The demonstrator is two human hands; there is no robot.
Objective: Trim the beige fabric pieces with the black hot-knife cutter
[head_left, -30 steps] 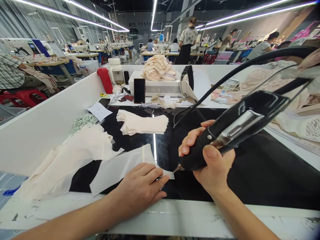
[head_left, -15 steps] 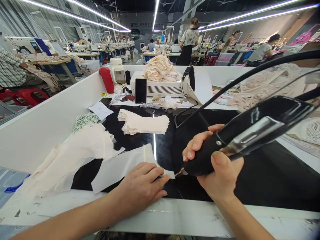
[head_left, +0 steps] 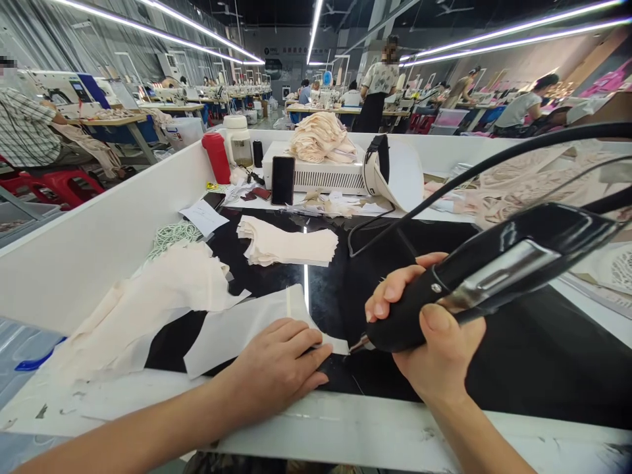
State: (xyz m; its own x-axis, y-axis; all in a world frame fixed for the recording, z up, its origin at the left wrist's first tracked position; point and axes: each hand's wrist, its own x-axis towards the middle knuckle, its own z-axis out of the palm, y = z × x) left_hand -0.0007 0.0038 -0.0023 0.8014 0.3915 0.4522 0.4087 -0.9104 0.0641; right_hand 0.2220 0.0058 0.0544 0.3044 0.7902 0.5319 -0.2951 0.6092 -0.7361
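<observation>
Palm down with its fingers stretched out, my left hand [head_left: 286, 362] rests on a pale fabric piece [head_left: 237, 326] and presses it to the black glossy work surface [head_left: 533, 355]. My right hand [head_left: 439, 349] is wrapped round a thick black corded hand tool [head_left: 494, 270], which has a silver lever along its side. The tool's thin metal tip [head_left: 363, 343] is at the right end of the fabric strip; whether it touches the cloth I cannot tell. Beyond my left hand lies a stack of cream fabric pieces [head_left: 289, 242]. A larger cream fabric pile [head_left: 162, 283] is at the left.
A black cable [head_left: 474, 171] arches over the right side. Along the back stand a red bottle [head_left: 216, 158], a jug [head_left: 239, 141], a phone [head_left: 283, 181], a white vented box [head_left: 326, 179] with cloth on top, and a white visor [head_left: 399, 168]. Green cord [head_left: 172, 237] lies left.
The whole view has shifted slightly right and down. Both hands, the tool and the fabric piece keep nearly the same positions relative to each other.
</observation>
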